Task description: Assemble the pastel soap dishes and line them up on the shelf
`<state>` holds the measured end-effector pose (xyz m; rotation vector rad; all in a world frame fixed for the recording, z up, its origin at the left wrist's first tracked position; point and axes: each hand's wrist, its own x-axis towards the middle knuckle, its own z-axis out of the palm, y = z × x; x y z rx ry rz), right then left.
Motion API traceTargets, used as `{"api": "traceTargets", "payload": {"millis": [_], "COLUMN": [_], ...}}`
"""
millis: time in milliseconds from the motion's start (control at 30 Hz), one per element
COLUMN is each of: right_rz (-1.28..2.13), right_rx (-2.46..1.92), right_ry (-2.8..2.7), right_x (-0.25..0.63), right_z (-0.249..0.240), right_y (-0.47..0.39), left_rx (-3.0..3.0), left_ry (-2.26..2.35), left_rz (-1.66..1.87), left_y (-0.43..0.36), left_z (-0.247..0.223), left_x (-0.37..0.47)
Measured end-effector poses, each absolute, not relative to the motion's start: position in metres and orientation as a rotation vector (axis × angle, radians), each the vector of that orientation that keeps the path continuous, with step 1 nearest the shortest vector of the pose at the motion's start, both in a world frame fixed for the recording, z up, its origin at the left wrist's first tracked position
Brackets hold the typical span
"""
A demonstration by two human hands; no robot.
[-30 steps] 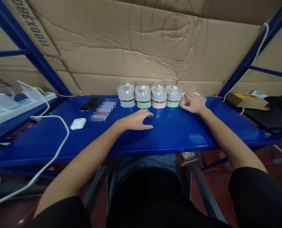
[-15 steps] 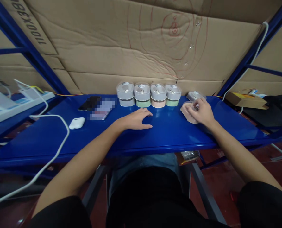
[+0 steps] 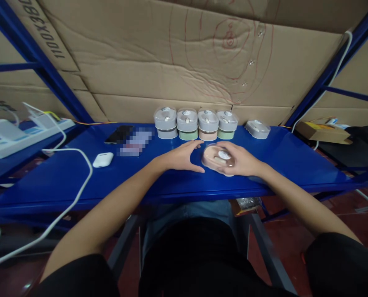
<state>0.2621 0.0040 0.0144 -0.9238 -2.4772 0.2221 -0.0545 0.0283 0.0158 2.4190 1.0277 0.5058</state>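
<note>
In the head view, my right hand (image 3: 241, 159) is closed around the right side of a pinkish-beige plastic container (image 3: 211, 156) with a clear lid and a round white label. Just left of it, my left hand (image 3: 185, 156) has its thumb and fingers spread and holds nothing; a small gap separates it from the container. Behind both hands, several stacked pairs of similar containers (image 3: 187, 123) stand in a row, grey on top with grey, green or pink ones below. A single grey container (image 3: 257, 129) sits farther right.
The blue table (image 3: 177, 183) has a white earbud case (image 3: 103, 159), a dark phone (image 3: 117, 135) and a partly blurred phone (image 3: 136, 142) on its left. A white cable (image 3: 78, 194) crosses the left edge beside a power strip (image 3: 32, 134). Cardboard (image 3: 140, 62) stands behind.
My right hand has brought the pinkish-beige container from the right side of the table to the middle, close to my left hand. The left hand stays spread in nearly the same place.
</note>
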Motion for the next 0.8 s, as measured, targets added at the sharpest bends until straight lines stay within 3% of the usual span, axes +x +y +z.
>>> {"api": "traceTargets", "payload": {"millis": [267, 800], "right_rz": [0.408, 0.061], "right_rx": [-0.689, -1.188], "right_ry": [-2.384, -2.280], "right_x": [0.219, 0.345], "right_z": [0.014, -0.017], "right_y": [-0.002, 0.039], "left_rx": [2.334, 2.523], "left_ry": [0.771, 0.817], "left_rz": [0.550, 0.465], "left_y": [0.025, 0.021], "left_z": [0.021, 0.025], "left_x": [-0.051, -0.053]}}
